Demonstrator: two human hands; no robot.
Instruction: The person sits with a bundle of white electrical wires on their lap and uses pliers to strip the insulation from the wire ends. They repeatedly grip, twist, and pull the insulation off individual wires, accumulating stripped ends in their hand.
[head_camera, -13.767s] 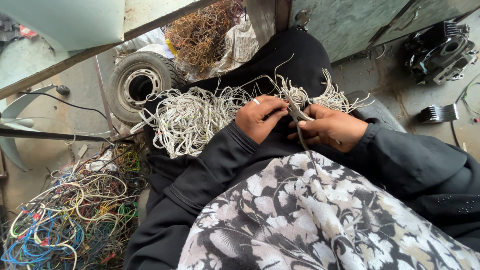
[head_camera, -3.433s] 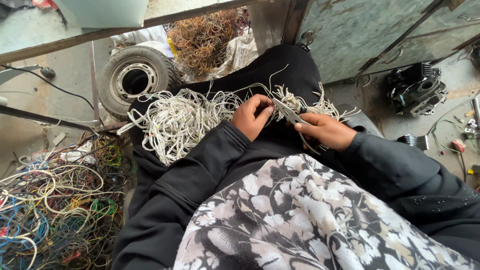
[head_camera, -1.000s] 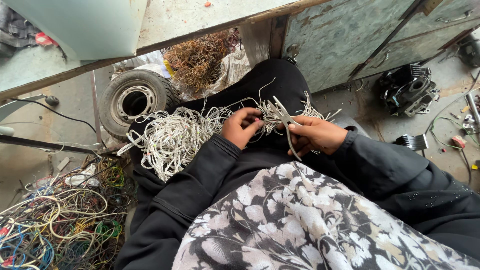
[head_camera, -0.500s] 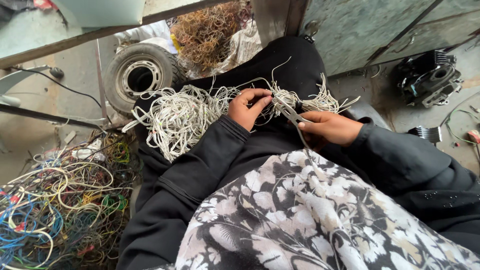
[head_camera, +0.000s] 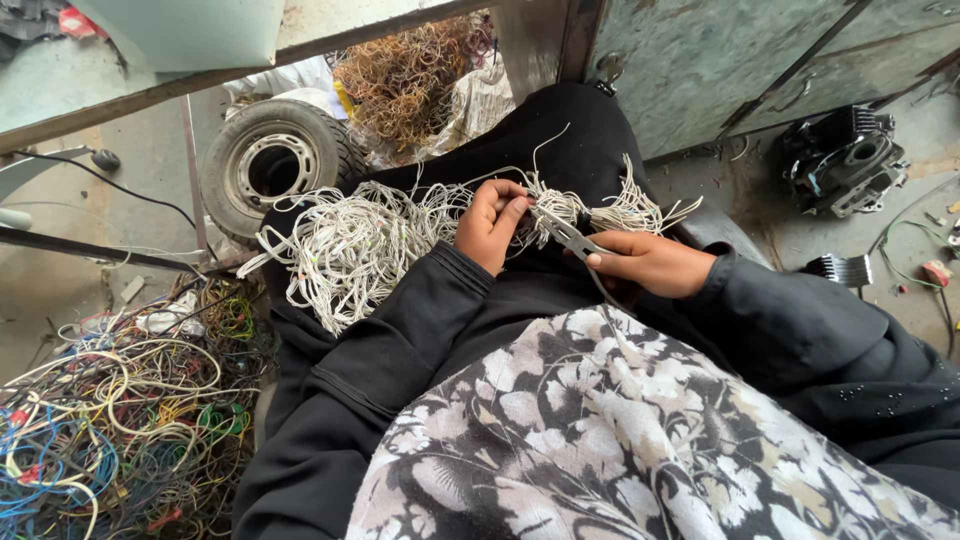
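Wires (head_camera: 360, 245) — white tangle on the lap, frame centre. Left hand (head_camera: 490, 222) pinches a strand; right hand (head_camera: 650, 262) is clenched round pliers (head_camera: 560, 232). Best to keep the strand taut, bite near the fingers — colored wires (head_camera: 110, 420) lower left.

Long black sleeves (head_camera: 400, 340); a black-and-white scarf (head_camera: 640, 430), seemingly floral, over the chest.
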